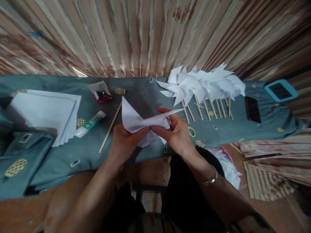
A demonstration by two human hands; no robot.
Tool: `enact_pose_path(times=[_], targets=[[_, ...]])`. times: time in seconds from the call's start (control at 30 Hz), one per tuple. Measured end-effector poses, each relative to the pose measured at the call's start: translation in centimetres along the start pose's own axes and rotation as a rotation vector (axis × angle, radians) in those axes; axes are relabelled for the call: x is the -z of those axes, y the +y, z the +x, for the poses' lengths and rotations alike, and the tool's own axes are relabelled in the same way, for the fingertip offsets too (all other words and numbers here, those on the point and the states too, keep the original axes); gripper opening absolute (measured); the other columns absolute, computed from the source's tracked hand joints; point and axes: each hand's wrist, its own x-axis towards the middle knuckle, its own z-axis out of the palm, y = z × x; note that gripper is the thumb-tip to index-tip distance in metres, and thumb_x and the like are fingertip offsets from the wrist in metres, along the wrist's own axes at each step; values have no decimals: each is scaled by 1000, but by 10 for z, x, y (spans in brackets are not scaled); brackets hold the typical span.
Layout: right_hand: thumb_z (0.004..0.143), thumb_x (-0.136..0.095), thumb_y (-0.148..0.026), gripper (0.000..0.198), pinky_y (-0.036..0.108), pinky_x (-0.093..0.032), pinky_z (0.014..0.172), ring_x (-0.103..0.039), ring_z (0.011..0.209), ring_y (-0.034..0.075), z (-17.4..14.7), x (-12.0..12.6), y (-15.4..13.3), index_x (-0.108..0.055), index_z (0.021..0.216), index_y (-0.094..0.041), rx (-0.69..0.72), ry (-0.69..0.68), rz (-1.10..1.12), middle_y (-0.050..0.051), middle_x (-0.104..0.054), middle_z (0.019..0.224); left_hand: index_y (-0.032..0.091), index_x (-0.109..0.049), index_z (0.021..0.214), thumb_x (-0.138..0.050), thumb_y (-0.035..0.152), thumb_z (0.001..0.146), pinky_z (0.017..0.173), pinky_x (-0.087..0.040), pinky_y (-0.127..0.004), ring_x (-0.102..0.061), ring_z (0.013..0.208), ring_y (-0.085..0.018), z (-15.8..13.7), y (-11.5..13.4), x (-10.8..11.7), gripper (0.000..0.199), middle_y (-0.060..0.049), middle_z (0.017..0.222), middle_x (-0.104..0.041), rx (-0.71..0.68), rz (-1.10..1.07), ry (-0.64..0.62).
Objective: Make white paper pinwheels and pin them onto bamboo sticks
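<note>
Both hands grip a white paper pinwheel (145, 122) above the front part of the cloth-covered surface. My left hand (127, 140) is closed on its left side, thumb pressed near the centre. From the right, my right hand (178, 132) pinches it, with its thumb tip meeting the left one at the middle. Something small and dark shows between the thumbs, too small to name. Left of the paper lies a bare wooden stick (110, 127). Behind it stands an open red box (103, 94) of small dark metal pieces.
White paper sheets (46, 113) lie stacked at left, beside a green and white glue tube (90, 123). Finished pinwheels on sticks (201, 85) overlap at back right. Farther right are a dark phone (252, 109) and a blue-framed device (281, 90). Yellow-green scissors handles (191, 131) show beside my right hand.
</note>
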Motion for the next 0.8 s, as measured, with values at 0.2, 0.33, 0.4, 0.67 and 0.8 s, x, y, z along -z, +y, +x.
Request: enact_pose_path(times=[0.2,0.33,0.4,0.67,0.8], targets=[[61,-85,-32,60,33,-59,68,-71,74,20,1,4,2,-56,113,-25,14,-33,-52,-3,-74,83,15,-77,74,-83,25,54,62,-57,-28,-69,65,-19,-1,-3,0,23,-4,73,-77,62,-112,-39],[65,-82,-33,56,31,-57,64,-70,71,18,0,5,3,-57,114,-25,25,-47,-91,-3,-73,81,15,-77,74,-85,23,54,63,-56,-27,-69,65,-18,0,-3,0,23,-3,73,-77,52,-143,-55],[65,-82,-34,54,30,-57,64,-69,70,18,0,5,2,-57,112,-25,30,-50,-97,-3,-73,81,14,-77,75,-86,25,53,64,-56,-29,-69,67,-19,0,-2,0,25,-4,75,-77,43,-125,-50],[62,-82,-33,45,31,-55,62,-68,67,19,-1,5,1,-61,100,-24,-6,-65,-69,-3,-73,76,14,-76,75,-85,28,57,66,-56,-30,-69,69,-20,-3,-8,0,24,-4,76,-77,8,-136,-86],[58,-84,-32,45,30,-55,61,-67,64,18,1,3,1,-61,96,-23,-14,-58,-29,-4,-73,74,16,-77,79,-86,27,58,70,-56,-30,-69,72,-19,-4,-9,2,26,-4,80,-77,2,-195,-135]])
